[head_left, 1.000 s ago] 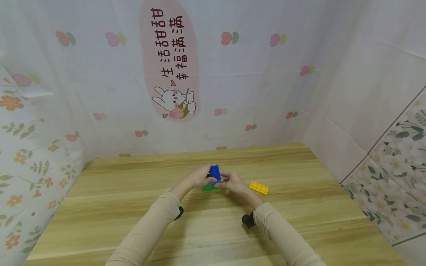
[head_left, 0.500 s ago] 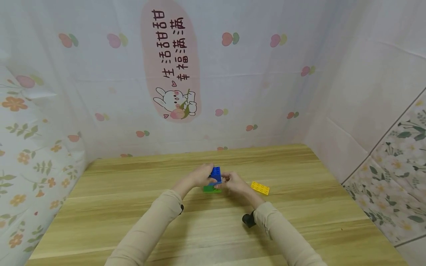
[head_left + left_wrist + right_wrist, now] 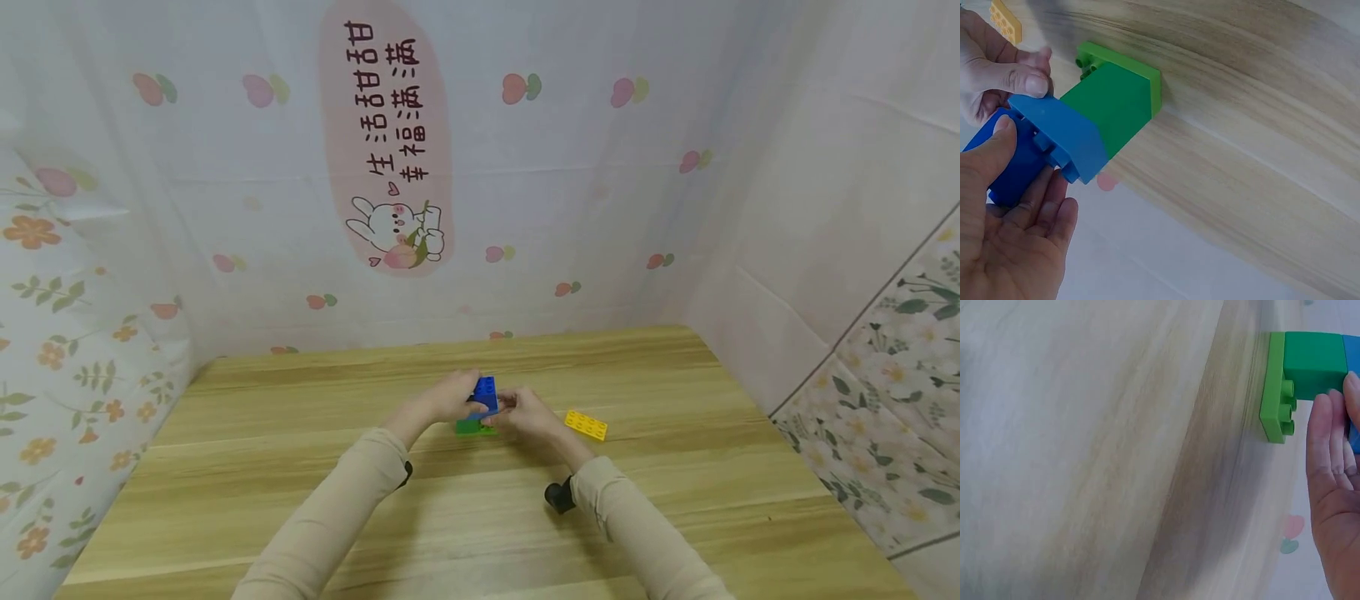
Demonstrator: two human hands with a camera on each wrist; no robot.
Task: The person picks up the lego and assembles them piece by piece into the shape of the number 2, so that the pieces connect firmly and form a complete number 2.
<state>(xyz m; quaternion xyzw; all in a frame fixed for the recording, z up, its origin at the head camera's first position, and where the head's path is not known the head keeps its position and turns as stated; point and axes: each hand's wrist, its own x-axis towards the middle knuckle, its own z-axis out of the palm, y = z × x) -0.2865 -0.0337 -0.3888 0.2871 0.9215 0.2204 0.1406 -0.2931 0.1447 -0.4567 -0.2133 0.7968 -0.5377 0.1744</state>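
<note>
My left hand (image 3: 448,397) grips a dark blue toy brick (image 3: 1025,156), thumb on one side and fingers under the other. The brick sits at the studded top of a flatter, lighter blue brick (image 3: 1075,131), some of whose studs show beside it. Below that is a green block (image 3: 1113,103), standing on a light green studded plate (image 3: 1274,394) on the table; a few of the plate's studs stay uncovered. My right hand (image 3: 527,412) pinches the lighter blue brick from the right, its thumb along the edge in the left wrist view.
A yellow eight-stud brick (image 3: 586,425) lies on the wooden table (image 3: 480,533) to the right of the right hand. A patterned curtain (image 3: 570,192) hangs behind the table's far edge, with more printed cloth at both sides.
</note>
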